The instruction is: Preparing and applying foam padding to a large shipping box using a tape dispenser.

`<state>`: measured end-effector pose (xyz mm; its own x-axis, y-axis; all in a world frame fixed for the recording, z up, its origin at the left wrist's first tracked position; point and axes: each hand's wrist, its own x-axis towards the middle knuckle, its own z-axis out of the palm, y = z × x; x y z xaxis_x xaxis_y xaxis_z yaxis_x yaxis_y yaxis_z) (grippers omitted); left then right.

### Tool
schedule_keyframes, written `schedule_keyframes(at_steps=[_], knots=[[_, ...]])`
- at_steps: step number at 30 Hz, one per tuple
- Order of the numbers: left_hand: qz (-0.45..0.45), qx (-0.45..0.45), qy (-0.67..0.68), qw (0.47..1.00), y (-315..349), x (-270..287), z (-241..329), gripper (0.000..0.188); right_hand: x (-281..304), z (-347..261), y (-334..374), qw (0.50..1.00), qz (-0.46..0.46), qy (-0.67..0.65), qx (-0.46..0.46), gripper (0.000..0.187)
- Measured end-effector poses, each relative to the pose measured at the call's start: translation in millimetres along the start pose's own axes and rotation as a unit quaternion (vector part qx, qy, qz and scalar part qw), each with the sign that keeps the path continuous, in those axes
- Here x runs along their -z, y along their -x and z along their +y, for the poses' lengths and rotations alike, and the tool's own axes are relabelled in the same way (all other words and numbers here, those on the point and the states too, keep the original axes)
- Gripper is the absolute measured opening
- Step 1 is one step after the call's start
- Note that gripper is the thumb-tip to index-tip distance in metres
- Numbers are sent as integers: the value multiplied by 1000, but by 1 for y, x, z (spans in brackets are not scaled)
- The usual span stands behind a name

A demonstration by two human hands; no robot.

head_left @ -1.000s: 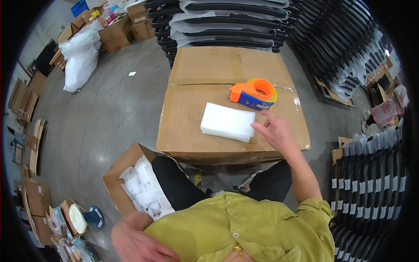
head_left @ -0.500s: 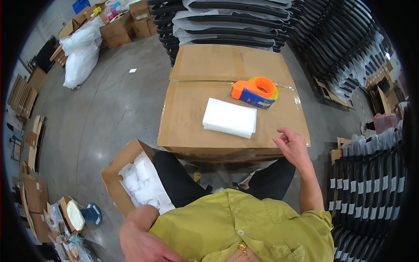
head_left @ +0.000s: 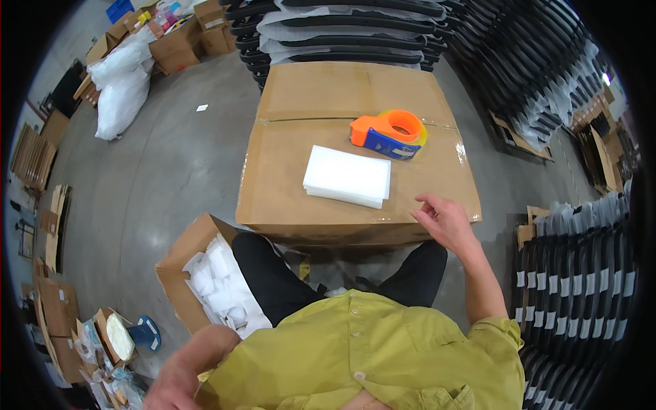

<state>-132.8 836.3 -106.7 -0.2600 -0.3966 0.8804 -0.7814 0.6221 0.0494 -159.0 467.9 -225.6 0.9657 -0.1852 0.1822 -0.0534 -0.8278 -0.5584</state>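
A large taped cardboard box (head_left: pixel 287 198) stands in front of me. On its top lies a stack of white foam sheets (head_left: pixel 347 175), and just behind that an orange and blue tape dispenser (head_left: pixel 388 135) with a yellowish roll. My right hand (head_left: pixel 445 222) hovers over the box's near right corner, to the right of the foam sheets. Its thumb and forefinger are apart with nothing between them; the other fingers curl loosely. Down at the lower left edge is my left hand (head_left: pixel 171 391), beside my shirt and partly cut off, so its fingers cannot be made out.
An opened carton (head_left: pixel 188 290) full of white foam pieces (head_left: pixel 220 283) sits by my left leg. Beyond the box rise stacked black frames (head_left: pixel 355 31) with foam wrap. More black frames (head_left: pixel 570 280) stand at the right. White plastic bags (head_left: pixel 123 89) and cartons are far left.
My left hand has moved left and down, away from the front of my shirt. The view has shifted slightly; the right hand keeps much the same pose above the box.
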Motion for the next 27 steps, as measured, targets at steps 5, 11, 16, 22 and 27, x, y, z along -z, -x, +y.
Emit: schedule_keyframes(at_steps=[5, 11, 16, 22, 27], knots=[[-178, 414, -543, 709, 16, -6, -41, 26, -4, 18, -25, 1000, -3, -18, -9, 27], [-367, 321, -274, 829, 56, -59, -205, 83, -19, 20, -100, 979, 117, 134, 95, 39], [-479, 359, -210, 773, 76, -99, -251, 94, -31, 46, -134, 956, -22, 285, 62, 41], [-407, 531, -263, 695, 73, -131, -250, 86, -15, 59, -133, 976, 3, 218, -17, 39], [-274, 683, -370, 568, 69, -160, -285, 80, 29, 66, -114, 974, 122, 53, -181, 43]])
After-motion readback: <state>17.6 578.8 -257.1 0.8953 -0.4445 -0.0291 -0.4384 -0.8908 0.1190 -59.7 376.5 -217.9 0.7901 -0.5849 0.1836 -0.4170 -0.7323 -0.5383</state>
